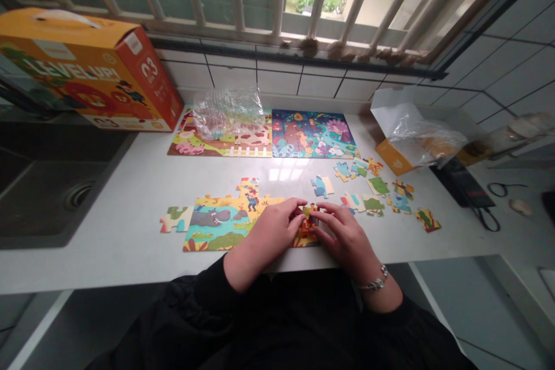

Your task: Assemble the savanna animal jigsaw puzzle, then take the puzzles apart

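I observed the left hand (271, 226) and right hand (343, 234) meeting over a red-and-yellow jigsaw piece (309, 225), partly covered by their fingers; whether either hand's fingers were clamped on it, I could not tell. Left of the fingers lay the partly assembled hippo jigsaw (217, 226). Loose jigsaw pieces (373, 206) lay rightward and beyond. Farther past the fingertips I recorded the night-forest jigsaw (313, 134) and, leftward, crumpled clear plastic (228, 108) on the cow jigsaw (254, 139).

Behind the multicoloured rectangular cardboard hippo puzzle (212, 218), a dark-blue rectangular cardboard puzzle (314, 134) is placed right of a green rectangular cardboard puzzle (207, 147), topped by a clear plastic wrapper (229, 108). Multicoloured cardboard pieces (373, 206) are scattered rightward.
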`<move>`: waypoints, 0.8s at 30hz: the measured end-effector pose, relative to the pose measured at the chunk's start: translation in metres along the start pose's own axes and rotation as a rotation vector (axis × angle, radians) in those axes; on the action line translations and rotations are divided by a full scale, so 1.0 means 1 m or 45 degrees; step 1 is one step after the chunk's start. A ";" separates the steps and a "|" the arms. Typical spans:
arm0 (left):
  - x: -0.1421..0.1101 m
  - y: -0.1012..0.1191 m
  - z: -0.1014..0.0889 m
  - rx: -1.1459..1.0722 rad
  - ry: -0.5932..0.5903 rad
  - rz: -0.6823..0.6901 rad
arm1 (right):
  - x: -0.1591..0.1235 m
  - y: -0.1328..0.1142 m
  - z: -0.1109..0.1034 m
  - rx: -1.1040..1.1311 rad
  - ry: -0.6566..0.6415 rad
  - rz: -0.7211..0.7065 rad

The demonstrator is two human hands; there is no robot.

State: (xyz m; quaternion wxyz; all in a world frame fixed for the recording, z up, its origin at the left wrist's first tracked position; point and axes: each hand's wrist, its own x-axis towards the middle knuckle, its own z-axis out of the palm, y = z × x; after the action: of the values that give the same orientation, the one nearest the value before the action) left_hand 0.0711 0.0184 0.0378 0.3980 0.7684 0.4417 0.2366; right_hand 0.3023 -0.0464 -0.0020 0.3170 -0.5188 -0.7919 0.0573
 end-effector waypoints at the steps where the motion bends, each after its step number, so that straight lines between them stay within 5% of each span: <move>1: -0.002 -0.002 0.001 0.047 0.048 0.031 | 0.002 0.001 0.002 -0.021 -0.002 -0.001; 5: -0.011 -0.013 0.002 0.311 0.191 0.259 | 0.009 0.004 0.006 -0.102 -0.028 0.007; 9: -0.024 -0.023 0.001 0.464 0.128 0.429 | 0.011 0.004 0.005 -0.128 -0.044 0.028; 24: -0.035 -0.026 0.011 0.728 0.115 0.513 | 0.022 -0.004 0.003 -0.143 -0.088 0.010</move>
State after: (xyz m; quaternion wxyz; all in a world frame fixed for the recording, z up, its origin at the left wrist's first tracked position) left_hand 0.0487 -0.0091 0.0098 0.0922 0.9093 0.3467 0.2109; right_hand 0.2914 -0.0289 0.0067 0.2598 -0.5364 -0.8023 0.0317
